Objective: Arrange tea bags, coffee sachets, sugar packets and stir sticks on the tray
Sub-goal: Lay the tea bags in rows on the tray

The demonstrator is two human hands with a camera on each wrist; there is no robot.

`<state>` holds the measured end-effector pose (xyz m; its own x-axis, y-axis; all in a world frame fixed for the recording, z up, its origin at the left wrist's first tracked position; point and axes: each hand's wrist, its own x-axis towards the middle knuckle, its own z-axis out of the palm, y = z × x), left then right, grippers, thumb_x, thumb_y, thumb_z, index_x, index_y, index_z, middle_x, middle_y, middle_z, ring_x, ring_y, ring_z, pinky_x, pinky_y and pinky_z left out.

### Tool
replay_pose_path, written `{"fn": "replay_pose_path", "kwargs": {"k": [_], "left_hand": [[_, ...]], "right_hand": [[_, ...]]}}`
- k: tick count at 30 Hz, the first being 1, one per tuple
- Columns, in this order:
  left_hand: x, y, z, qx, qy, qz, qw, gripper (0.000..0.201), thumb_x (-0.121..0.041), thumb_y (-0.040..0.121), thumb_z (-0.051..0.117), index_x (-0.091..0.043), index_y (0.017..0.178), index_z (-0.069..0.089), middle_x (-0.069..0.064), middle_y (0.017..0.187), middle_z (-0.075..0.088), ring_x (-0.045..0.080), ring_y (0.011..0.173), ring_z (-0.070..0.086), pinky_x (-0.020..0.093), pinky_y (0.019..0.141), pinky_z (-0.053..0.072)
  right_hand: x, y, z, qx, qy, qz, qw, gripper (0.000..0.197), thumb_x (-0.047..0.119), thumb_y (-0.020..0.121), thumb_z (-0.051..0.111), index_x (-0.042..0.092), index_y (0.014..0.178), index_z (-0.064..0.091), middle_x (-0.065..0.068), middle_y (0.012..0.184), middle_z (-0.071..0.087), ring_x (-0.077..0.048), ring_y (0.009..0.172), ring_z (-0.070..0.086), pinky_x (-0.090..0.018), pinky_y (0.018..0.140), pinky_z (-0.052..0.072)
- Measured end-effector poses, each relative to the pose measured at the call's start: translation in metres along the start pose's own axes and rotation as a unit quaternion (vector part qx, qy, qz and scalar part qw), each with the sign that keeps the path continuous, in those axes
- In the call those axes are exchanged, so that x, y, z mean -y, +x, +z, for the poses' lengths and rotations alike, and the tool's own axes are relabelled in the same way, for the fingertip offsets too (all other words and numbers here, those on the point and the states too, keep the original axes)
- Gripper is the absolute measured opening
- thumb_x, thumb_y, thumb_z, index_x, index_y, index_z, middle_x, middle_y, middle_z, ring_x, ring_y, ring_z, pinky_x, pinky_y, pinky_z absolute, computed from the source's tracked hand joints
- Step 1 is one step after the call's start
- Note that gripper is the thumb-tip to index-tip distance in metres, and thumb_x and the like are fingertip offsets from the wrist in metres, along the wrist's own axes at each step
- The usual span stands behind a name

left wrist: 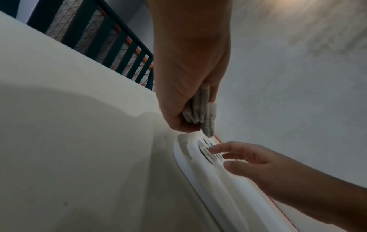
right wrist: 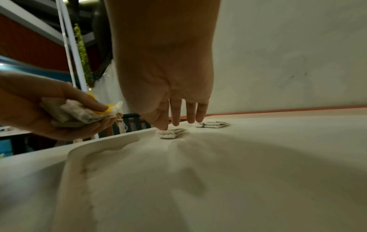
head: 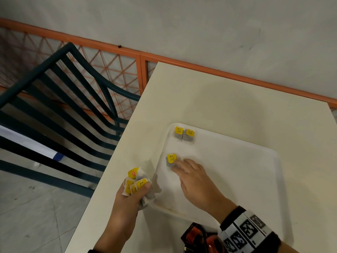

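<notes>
A white tray point(head: 255, 179) lies on the cream table. Two tea bags with yellow tags point(head: 184, 134) sit side by side in its far left corner. A third tea bag point(head: 171, 159) lies nearer along the left side, and my right hand point(head: 189, 172) touches it with straight fingers; in the right wrist view the fingertips point(right wrist: 163, 125) press on that tea bag point(right wrist: 170, 133). My left hand point(head: 133, 190) grips a bunch of tea bags point(head: 136, 181) just left of the tray's rim. The same bunch point(left wrist: 198, 109) hangs from my left fist over the tray point(left wrist: 198, 169).
The table point(head: 228, 99) ends at its left edge beside my left hand. A dark slatted chair point(head: 63, 99) stands to the left over a tiled floor. An orange mesh fence point(head: 109, 70) and a white wall are behind. An orange-black object point(head: 198, 238) lies at the near edge.
</notes>
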<state>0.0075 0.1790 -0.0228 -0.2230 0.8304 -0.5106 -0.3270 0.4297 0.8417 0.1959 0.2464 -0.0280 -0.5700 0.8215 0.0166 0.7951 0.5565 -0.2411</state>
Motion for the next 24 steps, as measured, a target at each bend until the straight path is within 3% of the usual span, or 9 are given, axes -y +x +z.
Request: {"fn": "replay_pose_path", "kwargs": {"k": [5,8,12,15,19,24], "left_hand": [[0.002,0.005,-0.004,0.002,0.0,-0.005,1.0,0.023,-0.011,0.085,0.06,-0.01,0.108,0.061,0.013,0.092,0.066,0.034,0.092,0.064,0.048,0.081,0.052],[0.003,0.006,-0.005,0.013,0.004,-0.002,1.0,0.034,-0.013,0.082,0.062,-0.001,0.114,0.056,0.016,0.093,0.064,0.035,0.089,0.064,0.042,0.07,0.053],[0.004,0.007,-0.004,0.02,-0.006,-0.006,1.0,0.036,-0.009,0.083,0.061,-0.003,0.119,0.055,0.015,0.098,0.064,0.029,0.089,0.063,0.037,0.068,0.052],[0.004,0.007,-0.003,0.02,-0.005,-0.009,1.0,0.035,-0.01,0.084,0.06,-0.004,0.118,0.056,0.018,0.103,0.064,0.031,0.092,0.063,0.036,0.067,0.053],[0.004,0.007,-0.002,0.013,-0.004,-0.016,1.0,0.037,-0.013,0.083,0.061,-0.005,0.119,0.055,0.021,0.11,0.063,0.034,0.097,0.063,0.039,0.072,0.054],[0.002,0.006,0.002,0.018,-0.03,-0.03,0.999,0.038,-0.012,0.083,0.061,-0.012,0.121,0.055,0.014,0.111,0.065,0.031,0.101,0.063,0.037,0.073,0.053]], "right_hand": [[-0.002,0.002,0.0,0.055,-0.033,-0.015,0.998,0.056,0.014,0.057,0.058,0.019,0.112,0.064,-0.001,0.116,0.065,-0.024,0.1,0.065,-0.03,0.08,0.054],[0.002,0.014,-0.001,0.078,-0.021,0.028,0.996,0.046,0.022,0.071,0.045,0.015,0.112,0.065,-0.006,0.115,0.065,-0.026,0.101,0.065,-0.033,0.082,0.054],[0.003,0.027,0.004,0.098,0.03,0.045,0.994,0.058,0.029,0.081,0.028,0.006,0.127,0.054,-0.016,0.129,0.054,-0.035,0.119,0.053,-0.045,0.1,0.046],[0.003,0.034,0.003,0.095,0.048,0.041,0.993,0.065,0.033,0.082,0.019,0.003,0.135,0.044,-0.017,0.133,0.046,-0.036,0.126,0.043,-0.043,0.109,0.035],[0.001,0.036,0.006,0.081,0.057,0.045,0.994,0.06,0.03,0.086,0.023,0.004,0.138,0.039,-0.017,0.136,0.041,-0.034,0.128,0.04,-0.04,0.111,0.031],[-0.002,0.036,0.006,0.076,0.085,0.048,0.992,0.058,0.03,0.087,0.027,0.007,0.14,0.038,-0.013,0.139,0.039,-0.031,0.132,0.034,-0.04,0.113,0.029]]}}
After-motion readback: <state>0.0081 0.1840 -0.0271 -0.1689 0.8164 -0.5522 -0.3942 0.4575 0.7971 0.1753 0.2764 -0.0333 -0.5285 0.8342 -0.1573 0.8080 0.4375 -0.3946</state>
